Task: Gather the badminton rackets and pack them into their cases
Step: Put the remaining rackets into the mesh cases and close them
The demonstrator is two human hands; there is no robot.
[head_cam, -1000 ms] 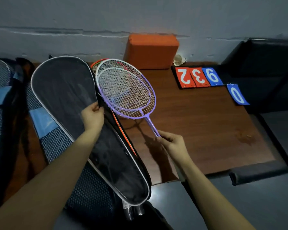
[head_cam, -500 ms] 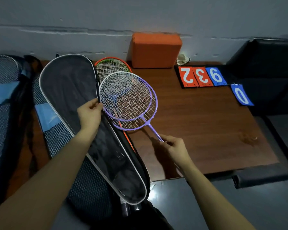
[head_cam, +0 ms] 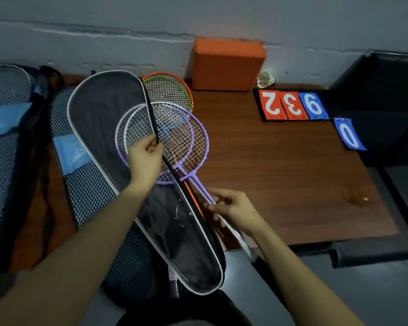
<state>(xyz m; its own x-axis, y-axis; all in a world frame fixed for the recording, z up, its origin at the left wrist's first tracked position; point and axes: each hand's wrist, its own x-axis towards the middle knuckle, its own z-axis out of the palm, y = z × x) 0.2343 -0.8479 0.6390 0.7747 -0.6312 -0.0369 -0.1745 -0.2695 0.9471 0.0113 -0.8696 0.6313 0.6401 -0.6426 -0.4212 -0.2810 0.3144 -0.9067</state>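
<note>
Two purple and white badminton rackets [head_cam: 186,142] are stacked together, their heads partly under the lifted flap of a black racket case [head_cam: 104,118] with white piping. My left hand [head_cam: 145,158] pinches the flap's edge and holds it up. My right hand [head_cam: 233,208] grips the rackets' thin shafts near the case's opening. An orange and green racket [head_cam: 172,90] lies inside the open case underneath them, its head poking out at the top.
Blue mesh racket cases [head_cam: 85,184] lie to the left, another [head_cam: 3,161] at the far left. On the brown table [head_cam: 280,184] stand an orange block [head_cam: 226,64], a shuttlecock [head_cam: 266,80] and number cards [head_cam: 292,104]. Dark seating sits to the right.
The purple rackets have moved down and left, and their heads have slid under the case flap. My left hand has kept the flap lifted. My right hand has followed along the shafts.
</note>
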